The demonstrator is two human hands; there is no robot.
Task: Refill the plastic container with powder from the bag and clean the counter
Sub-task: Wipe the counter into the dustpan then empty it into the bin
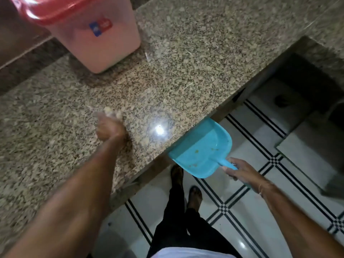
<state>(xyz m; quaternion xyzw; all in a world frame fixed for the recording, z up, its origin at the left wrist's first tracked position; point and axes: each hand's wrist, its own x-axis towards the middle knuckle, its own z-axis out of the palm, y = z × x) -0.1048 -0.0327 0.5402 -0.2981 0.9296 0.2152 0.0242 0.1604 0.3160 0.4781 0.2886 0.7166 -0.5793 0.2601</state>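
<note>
A plastic container (96, 36) with a red lid and pale powder inside stands at the back left of the speckled granite counter (195, 62). My left hand (108, 126) rests on the counter near its front edge, blurred, its fingers curled around something small and pale that I cannot make out. Just below the counter's edge, my right hand (242, 172) grips the handle of a blue dustpan (202, 149), whose mouth is tucked against the edge. A few crumbs lie in the pan. The bag is out of view.
The counter steps back at the right into a dark recess (305, 77). Below is a white tiled floor (251, 211) with black lines, where my feet and dark trousers show. A dark wall strip runs behind the container at the left.
</note>
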